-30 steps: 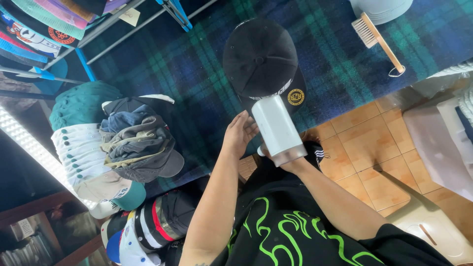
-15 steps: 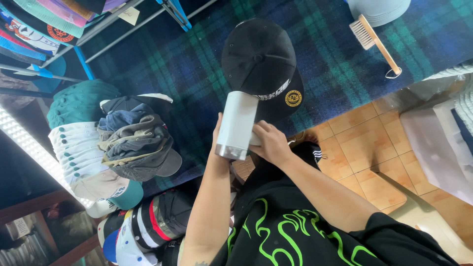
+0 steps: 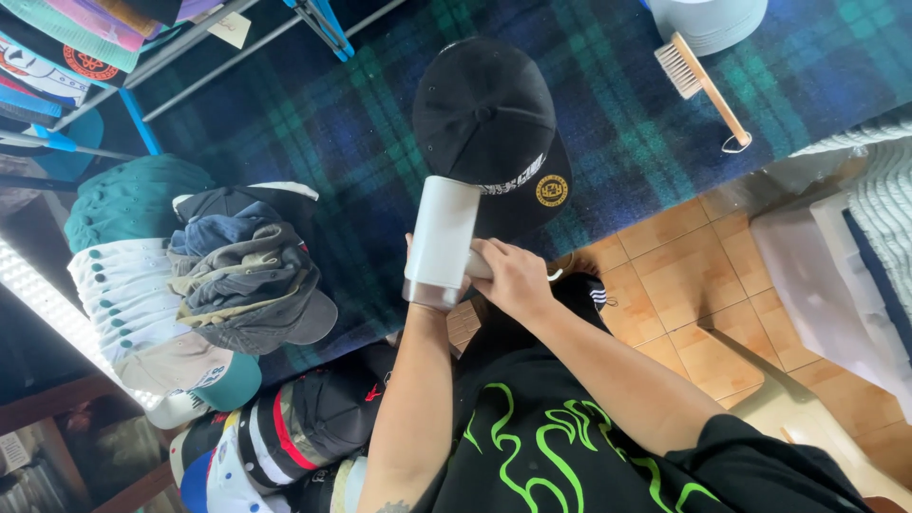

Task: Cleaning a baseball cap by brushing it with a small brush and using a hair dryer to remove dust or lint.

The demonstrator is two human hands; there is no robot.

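Observation:
My right hand is closed around the handle of a white hand-held dryer. Its thick white barrel stands nearly upright in the picture. The far end of the barrel lies next to the brim of a black cap with a round gold badge. The cap rests on a dark green and blue plaid blanket. My left hand is tucked behind the barrel's metal end. Only its wrist shows, so its grip is hidden.
A heap of caps and a stack of white and green caps lie at the left, with more caps below. A wooden brush and a white tub are at the top right. There is an orange tile floor and a metal rack.
The dryer swung from the right of my left hand to the left and now covers that hand. The barrel's far end moved up beside the cap's brim.

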